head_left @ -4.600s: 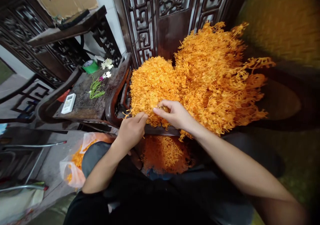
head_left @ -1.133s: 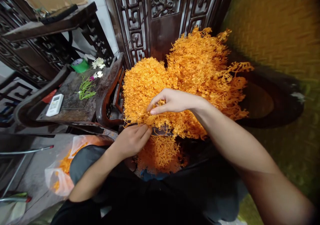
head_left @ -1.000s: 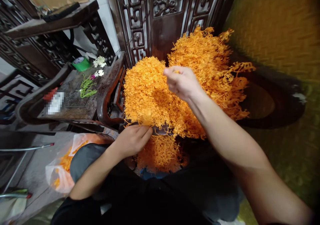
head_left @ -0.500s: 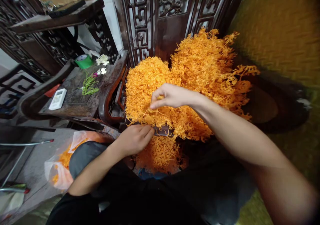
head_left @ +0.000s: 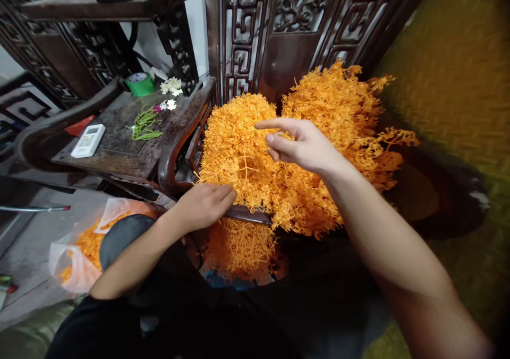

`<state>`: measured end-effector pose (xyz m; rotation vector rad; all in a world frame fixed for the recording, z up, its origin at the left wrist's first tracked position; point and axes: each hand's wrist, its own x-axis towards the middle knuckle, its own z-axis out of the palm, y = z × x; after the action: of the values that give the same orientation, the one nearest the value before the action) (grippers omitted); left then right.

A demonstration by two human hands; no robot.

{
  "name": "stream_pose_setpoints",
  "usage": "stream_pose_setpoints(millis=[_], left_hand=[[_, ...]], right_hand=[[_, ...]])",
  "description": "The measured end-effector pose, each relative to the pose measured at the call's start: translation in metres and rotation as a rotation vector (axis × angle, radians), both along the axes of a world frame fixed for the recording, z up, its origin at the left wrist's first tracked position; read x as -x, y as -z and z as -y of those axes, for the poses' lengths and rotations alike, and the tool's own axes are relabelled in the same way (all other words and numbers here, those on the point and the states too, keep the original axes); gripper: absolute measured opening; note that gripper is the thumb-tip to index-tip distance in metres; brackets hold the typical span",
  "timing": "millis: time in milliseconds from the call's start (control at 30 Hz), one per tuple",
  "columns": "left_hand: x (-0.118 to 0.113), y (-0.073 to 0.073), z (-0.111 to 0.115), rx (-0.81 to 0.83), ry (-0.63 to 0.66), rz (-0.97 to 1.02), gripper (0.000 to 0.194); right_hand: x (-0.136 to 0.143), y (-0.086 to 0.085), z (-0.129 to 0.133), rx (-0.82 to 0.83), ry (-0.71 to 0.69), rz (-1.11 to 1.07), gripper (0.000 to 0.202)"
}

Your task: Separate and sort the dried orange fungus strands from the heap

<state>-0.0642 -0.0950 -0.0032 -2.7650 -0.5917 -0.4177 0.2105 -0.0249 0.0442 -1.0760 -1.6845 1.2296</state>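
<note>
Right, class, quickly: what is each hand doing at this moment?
Left hand: fingers curled together, pinching at the near edge of the orange heap.
Right hand: open above the heap, holding nothing.

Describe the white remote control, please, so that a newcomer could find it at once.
Left of the orange pile stands a dark wooden side table. On its near left part lies the white remote control, the only flat white slab among green stems and tape.

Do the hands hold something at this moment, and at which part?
The right hand is open above the orange strand pile, holding nothing. The left hand rests at the pile's near edge; whether it pinches strands cannot be told.
</note>
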Motion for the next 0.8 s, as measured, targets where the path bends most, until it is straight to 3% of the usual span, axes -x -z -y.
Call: stream_pose_setpoints(millis=[167, 300, 400, 467, 567, 600, 633, 800], left_hand=[[0.001, 0.004, -0.004, 0.057, -0.015, -0.085, 0.023], [-0.005, 0.006, -0.001, 0.089, -0.017, -0.127, 0.022], [-0.009, 0.007, 0.002, 0.122, -0.018, -0.176, 0.022], [-0.01, 0.006, 0.003, 0.156, -0.032, -0.209, 0.023], [-0.007, 0.005, 0.002, 0.213, -0.074, -0.253, 0.022], [-0.005, 0.004, 0.001, 0.23, -0.093, -0.264, 0.022], [-0.004, 0.003, 0.0, 0.244, -0.113, -0.271, 0.022], [0.003, 0.001, -0.002, 0.245, -0.189, -0.228, 0.026]], right_hand=[[0.01, -0.026, 0.032, -0.212, -0.12, 0.277, 0.032], [0.029, -0.026, 0.029, -0.36, -0.224, 0.557, 0.038], [0.037, -0.022, 0.014, -0.354, -0.373, 0.687, 0.032], [0.035, -0.023, -0.001, -0.38, -0.189, 0.578, 0.038], [0.029, -0.032, -0.014, -0.461, 0.341, 0.253, 0.044], [0.028, -0.036, -0.013, -0.461, 0.393, 0.207, 0.041], [0.029, -0.04, -0.008, -0.448, 0.354, 0.219, 0.038], [0.046, -0.043, 0.035, -0.385, -0.108, 0.546, 0.024]])
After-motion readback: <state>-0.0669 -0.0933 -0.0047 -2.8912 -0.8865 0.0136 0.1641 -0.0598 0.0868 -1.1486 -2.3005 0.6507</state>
